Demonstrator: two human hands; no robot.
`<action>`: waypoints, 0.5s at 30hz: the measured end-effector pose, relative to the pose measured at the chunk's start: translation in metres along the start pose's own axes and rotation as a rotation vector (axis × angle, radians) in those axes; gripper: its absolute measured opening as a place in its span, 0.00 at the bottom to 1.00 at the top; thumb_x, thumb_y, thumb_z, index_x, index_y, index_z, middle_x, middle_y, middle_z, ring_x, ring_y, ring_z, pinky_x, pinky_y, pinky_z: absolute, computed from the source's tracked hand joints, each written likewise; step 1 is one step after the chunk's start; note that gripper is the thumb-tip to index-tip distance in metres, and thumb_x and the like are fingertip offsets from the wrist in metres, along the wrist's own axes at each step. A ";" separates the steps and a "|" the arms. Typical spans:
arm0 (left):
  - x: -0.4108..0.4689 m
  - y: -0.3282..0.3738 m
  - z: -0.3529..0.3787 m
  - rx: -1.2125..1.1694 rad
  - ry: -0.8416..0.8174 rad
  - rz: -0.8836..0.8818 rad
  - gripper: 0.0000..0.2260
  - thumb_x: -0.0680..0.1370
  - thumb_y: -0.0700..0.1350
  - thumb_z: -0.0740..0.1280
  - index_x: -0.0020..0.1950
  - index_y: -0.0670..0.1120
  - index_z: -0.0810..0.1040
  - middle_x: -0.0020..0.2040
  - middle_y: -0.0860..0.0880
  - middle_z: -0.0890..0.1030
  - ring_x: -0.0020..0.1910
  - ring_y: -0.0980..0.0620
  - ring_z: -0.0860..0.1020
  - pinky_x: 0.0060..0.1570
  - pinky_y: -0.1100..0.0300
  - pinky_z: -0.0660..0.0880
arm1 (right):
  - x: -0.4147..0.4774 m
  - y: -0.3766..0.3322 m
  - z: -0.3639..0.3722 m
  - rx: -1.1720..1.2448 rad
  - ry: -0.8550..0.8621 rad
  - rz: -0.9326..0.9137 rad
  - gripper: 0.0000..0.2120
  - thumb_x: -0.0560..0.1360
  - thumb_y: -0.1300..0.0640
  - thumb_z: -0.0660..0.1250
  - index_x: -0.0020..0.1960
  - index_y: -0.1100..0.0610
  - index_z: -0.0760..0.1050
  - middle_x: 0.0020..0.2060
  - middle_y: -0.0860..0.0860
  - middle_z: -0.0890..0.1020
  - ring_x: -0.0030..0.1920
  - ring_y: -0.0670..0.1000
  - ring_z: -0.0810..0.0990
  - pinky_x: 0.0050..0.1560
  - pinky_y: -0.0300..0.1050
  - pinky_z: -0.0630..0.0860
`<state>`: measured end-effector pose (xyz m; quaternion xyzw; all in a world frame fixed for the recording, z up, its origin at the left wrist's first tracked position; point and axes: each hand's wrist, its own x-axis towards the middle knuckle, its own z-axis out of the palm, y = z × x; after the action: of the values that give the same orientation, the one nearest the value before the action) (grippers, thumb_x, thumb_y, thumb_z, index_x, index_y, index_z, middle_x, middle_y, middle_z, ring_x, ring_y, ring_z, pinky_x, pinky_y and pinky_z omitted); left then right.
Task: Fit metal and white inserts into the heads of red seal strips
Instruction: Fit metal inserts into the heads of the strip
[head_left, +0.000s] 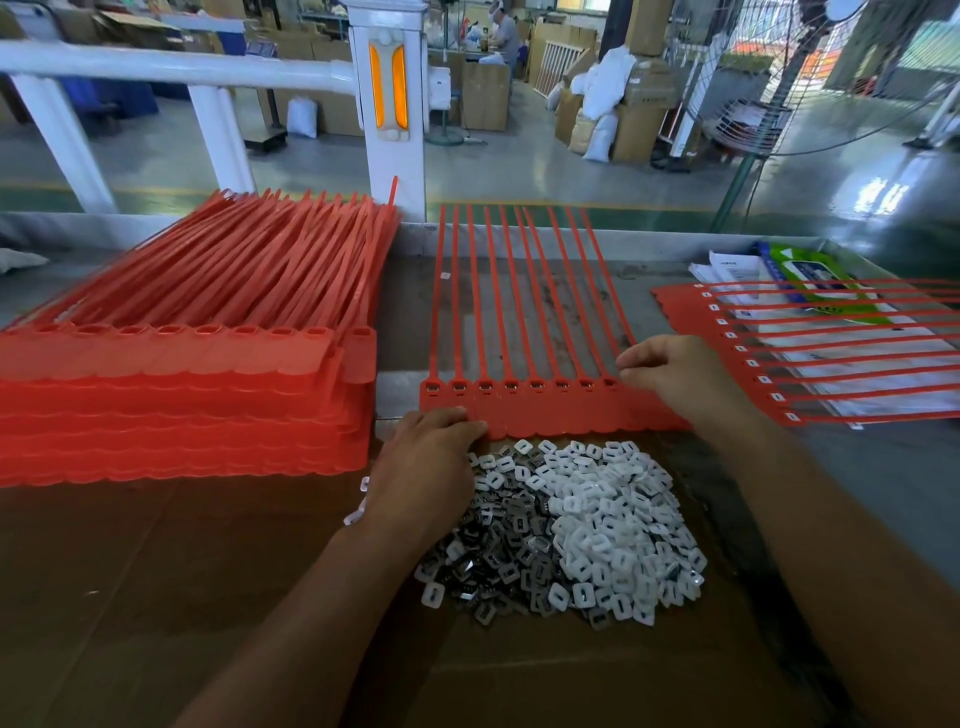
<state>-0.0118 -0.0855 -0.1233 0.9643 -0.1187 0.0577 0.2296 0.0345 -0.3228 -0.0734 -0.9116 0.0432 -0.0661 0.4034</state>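
A joined row of red seal strips (524, 405) lies in front of me, tails pointing away, with metal inserts sitting in several of its heads. Below it spreads a pile of white inserts (613, 525) on the right and metal inserts (498, 545) on the left. My left hand (426, 467) rests on the row's lower left edge, fingers curled over the pile's edge; whether it holds anything is hidden. My right hand (670, 374) pinches at the head near the row's right end; a small part between its fingertips cannot be made out.
A tall stack of red strip sheets (182, 395) fills the left of the cardboard-covered table (156, 597). Another strip row (831, 353) with white inserts lies at the right over papers and a green wipes packet (800, 275). A white railing (384, 104) stands behind.
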 end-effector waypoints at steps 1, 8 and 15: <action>0.000 0.000 0.000 0.002 0.001 0.001 0.21 0.77 0.39 0.58 0.69 0.54 0.69 0.71 0.55 0.66 0.68 0.53 0.60 0.66 0.59 0.56 | -0.007 -0.006 0.000 -0.078 -0.036 -0.051 0.07 0.71 0.62 0.69 0.41 0.51 0.77 0.38 0.43 0.78 0.41 0.40 0.74 0.41 0.34 0.67; -0.001 0.001 -0.001 0.013 0.014 0.011 0.20 0.77 0.40 0.59 0.68 0.54 0.70 0.70 0.55 0.67 0.68 0.52 0.61 0.64 0.60 0.58 | -0.068 -0.052 0.019 -0.253 -0.456 -0.376 0.05 0.71 0.56 0.71 0.46 0.48 0.79 0.37 0.36 0.76 0.39 0.30 0.74 0.40 0.21 0.67; 0.000 0.002 -0.002 0.009 0.000 0.011 0.21 0.77 0.39 0.58 0.69 0.53 0.70 0.71 0.54 0.66 0.68 0.52 0.60 0.66 0.60 0.57 | -0.091 -0.059 0.051 -0.522 -0.597 -0.566 0.21 0.71 0.49 0.70 0.63 0.50 0.74 0.57 0.47 0.74 0.58 0.44 0.68 0.52 0.36 0.62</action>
<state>-0.0126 -0.0860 -0.1213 0.9646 -0.1236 0.0594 0.2252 -0.0458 -0.2344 -0.0712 -0.9374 -0.3089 0.1040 0.1223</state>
